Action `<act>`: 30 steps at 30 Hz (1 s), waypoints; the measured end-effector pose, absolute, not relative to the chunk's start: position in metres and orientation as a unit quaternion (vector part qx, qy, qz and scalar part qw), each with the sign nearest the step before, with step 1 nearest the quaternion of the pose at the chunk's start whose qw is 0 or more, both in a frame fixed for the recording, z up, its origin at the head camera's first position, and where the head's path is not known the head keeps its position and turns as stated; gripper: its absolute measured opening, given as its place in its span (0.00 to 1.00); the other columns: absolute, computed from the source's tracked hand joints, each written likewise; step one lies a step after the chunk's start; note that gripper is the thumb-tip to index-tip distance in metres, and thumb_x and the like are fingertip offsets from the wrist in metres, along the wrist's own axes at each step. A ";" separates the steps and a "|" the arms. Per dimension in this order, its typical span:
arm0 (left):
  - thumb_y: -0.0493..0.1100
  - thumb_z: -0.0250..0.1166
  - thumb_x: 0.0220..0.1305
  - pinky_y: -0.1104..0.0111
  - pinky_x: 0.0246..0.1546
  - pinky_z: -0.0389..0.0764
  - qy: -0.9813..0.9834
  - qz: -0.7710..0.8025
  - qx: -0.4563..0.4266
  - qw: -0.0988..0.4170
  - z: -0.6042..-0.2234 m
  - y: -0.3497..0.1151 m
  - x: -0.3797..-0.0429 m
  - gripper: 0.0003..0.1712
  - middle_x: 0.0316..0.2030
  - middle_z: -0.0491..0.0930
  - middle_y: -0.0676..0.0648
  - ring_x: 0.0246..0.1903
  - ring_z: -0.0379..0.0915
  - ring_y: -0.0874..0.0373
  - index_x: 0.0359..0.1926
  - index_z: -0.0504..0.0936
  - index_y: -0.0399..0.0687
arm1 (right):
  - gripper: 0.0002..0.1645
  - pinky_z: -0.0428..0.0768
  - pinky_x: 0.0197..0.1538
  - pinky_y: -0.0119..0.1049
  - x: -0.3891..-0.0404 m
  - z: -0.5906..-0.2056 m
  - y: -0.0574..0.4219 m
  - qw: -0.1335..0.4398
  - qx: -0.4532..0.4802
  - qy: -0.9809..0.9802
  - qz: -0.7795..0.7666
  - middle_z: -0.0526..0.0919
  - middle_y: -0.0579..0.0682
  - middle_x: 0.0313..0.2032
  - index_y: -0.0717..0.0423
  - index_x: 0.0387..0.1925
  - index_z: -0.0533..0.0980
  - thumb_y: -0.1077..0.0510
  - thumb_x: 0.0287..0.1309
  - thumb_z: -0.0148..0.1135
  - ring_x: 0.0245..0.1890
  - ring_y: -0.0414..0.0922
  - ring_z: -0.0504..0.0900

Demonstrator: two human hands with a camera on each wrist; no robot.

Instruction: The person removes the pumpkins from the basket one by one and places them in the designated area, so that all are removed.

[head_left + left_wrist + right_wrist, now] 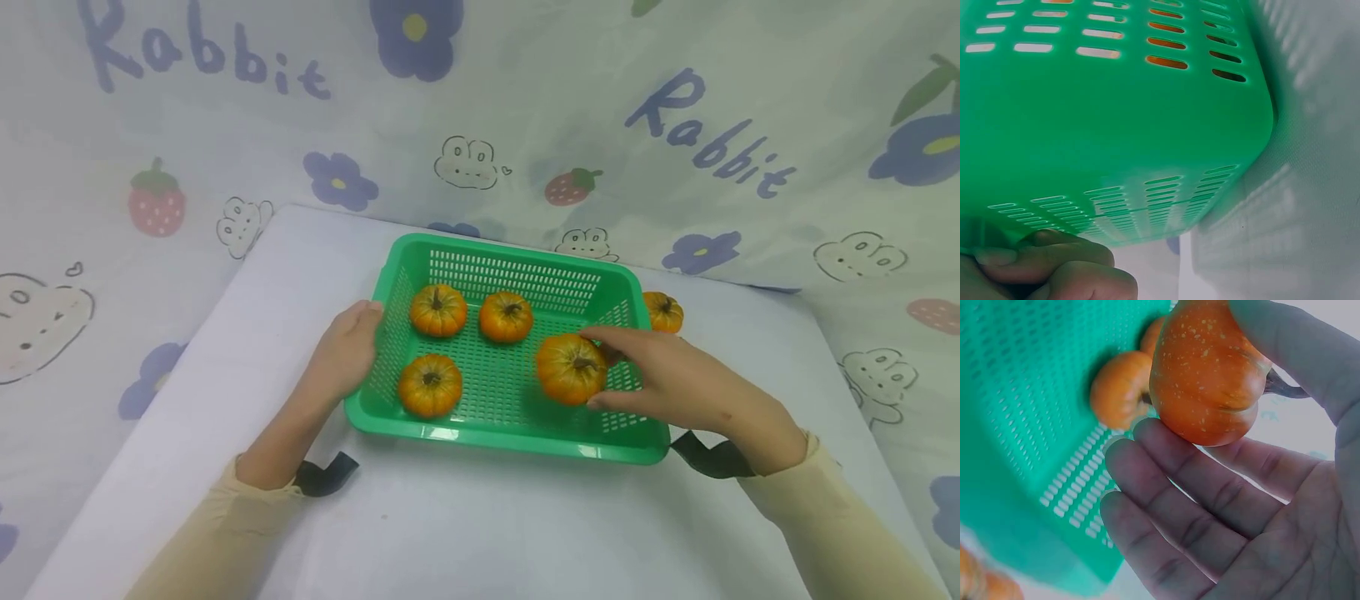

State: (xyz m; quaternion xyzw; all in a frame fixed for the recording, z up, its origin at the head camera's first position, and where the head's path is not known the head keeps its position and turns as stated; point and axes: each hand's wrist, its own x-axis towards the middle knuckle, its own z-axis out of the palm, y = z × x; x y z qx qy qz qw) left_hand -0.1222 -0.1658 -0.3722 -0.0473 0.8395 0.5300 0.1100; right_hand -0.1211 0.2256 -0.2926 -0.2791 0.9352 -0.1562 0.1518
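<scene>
The right hand [675, 379] pinches a pumpkin [572, 367] between thumb and fingers, stem up, over the right end of the green basket [517, 439] (three others lie inside); the left hand [347, 350] grips the basket's left wall.

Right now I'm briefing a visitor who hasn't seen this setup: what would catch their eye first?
The green basket in the middle of the white table, with small orange pumpkins inside. The right hand pinches one pumpkin at the basket's right side, while the left hand holds its left rim. One more pumpkin sits outside, behind the right corner.
</scene>
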 end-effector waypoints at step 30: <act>0.63 0.32 0.83 0.61 0.31 0.82 0.844 0.524 -0.047 0.107 -0.378 -0.169 -0.126 0.36 0.39 0.73 0.38 0.34 0.74 0.47 0.59 0.70 0.37 | 0.47 0.86 0.40 0.63 -0.044 -0.322 0.351 0.084 -0.097 0.968 -0.214 0.79 0.66 0.62 0.51 0.75 0.67 0.44 0.60 0.78 0.53 0.70 0.83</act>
